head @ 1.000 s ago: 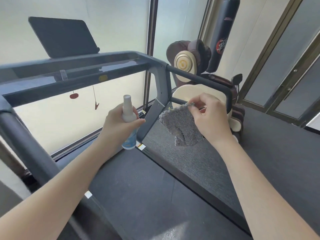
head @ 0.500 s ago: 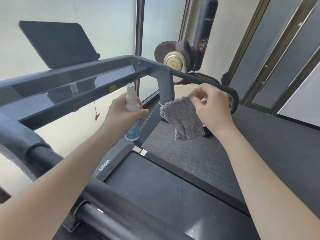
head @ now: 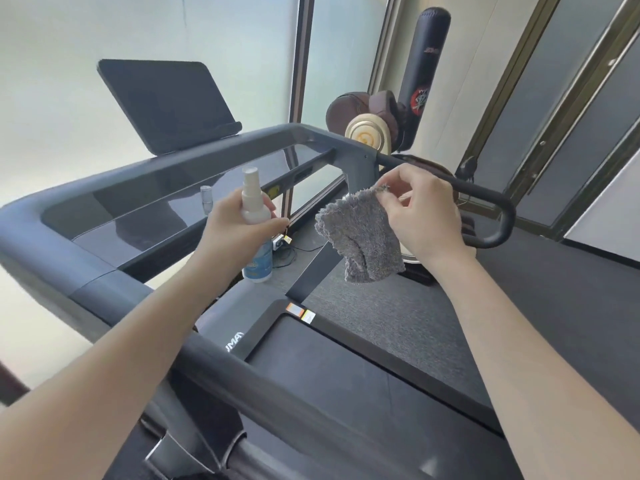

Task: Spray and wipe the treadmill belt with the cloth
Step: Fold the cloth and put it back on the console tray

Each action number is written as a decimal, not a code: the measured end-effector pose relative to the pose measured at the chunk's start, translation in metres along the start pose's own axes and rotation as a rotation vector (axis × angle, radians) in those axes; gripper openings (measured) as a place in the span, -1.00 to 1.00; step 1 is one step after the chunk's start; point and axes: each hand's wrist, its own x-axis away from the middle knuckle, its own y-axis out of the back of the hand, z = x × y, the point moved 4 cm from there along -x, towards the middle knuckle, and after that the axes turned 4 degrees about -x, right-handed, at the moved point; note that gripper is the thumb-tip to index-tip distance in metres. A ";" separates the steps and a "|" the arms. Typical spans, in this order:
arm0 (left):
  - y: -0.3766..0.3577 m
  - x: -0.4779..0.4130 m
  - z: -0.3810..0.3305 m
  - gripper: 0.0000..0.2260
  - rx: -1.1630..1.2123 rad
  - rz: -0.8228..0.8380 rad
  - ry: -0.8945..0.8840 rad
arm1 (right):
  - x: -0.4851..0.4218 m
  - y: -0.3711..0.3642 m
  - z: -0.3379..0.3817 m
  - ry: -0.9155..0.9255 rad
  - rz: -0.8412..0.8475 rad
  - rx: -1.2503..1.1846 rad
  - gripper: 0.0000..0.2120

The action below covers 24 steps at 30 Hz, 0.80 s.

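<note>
a small white spray bottle [head: 256, 211] stands upright in the air, a shaggy grey cloth [head: 360, 237] hangs limp beside it, both above the dark treadmill belt [head: 346, 375].

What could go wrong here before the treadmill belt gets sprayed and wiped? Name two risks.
The right hand pinches the cloth by one corner, so it might slip. The left hand holds the spray bottle high beside the console, so mist could land there instead of on the belt.

Ahead of you, frosted windows [head: 104, 36] glow with pale daylight, a black punching bag [head: 424, 64] and brown massage chair [head: 356, 112] fill the corner, and dark carpet [head: 554, 289] meets bronze-framed doors [head: 571, 116] on your right.
</note>
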 end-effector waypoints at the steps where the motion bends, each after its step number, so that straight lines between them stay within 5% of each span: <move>1: 0.004 -0.005 0.001 -0.82 -0.006 -0.010 0.001 | -0.004 -0.006 0.002 0.005 0.003 0.001 -0.94; 12: 0.051 -0.067 0.010 -0.82 -0.079 -0.141 -0.041 | -0.062 -0.067 0.023 0.099 0.015 -0.115 -0.94; 24: 0.112 -0.140 0.044 -0.80 -0.097 -0.108 -0.062 | -0.096 -0.125 0.063 0.066 -0.017 -0.091 -0.94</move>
